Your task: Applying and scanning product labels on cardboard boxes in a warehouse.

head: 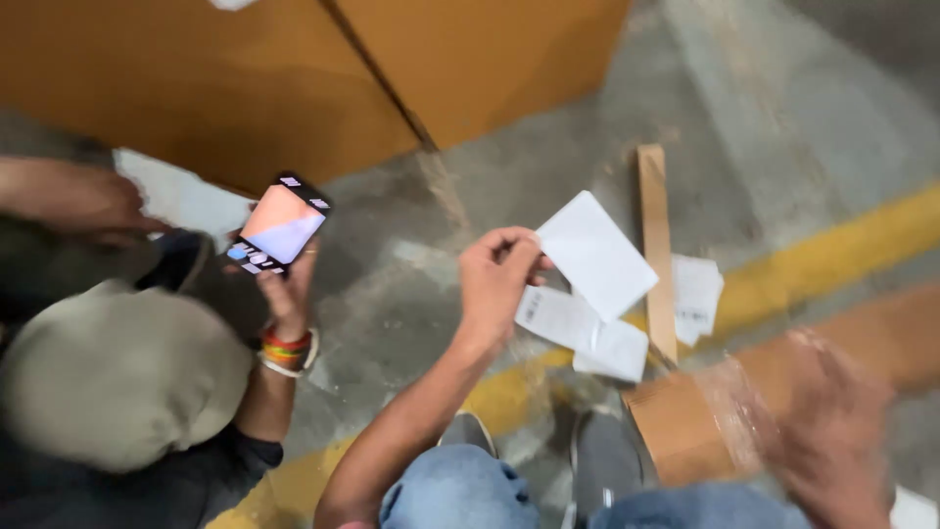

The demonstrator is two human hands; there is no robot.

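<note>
Pinching a white card [595,253] between fingertips, the left hand [497,284] lifts it above loose paper slips [580,331] on the floor. To its right, the blurred right hand [830,443] seems to rest on a wrapped cardboard package [720,416]; its grip is unclear.

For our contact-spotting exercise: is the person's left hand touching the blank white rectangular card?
Touching. The head view shows the left hand pinching the white rectangular card by its left edge between the fingertips, with no gap visible.
</note>
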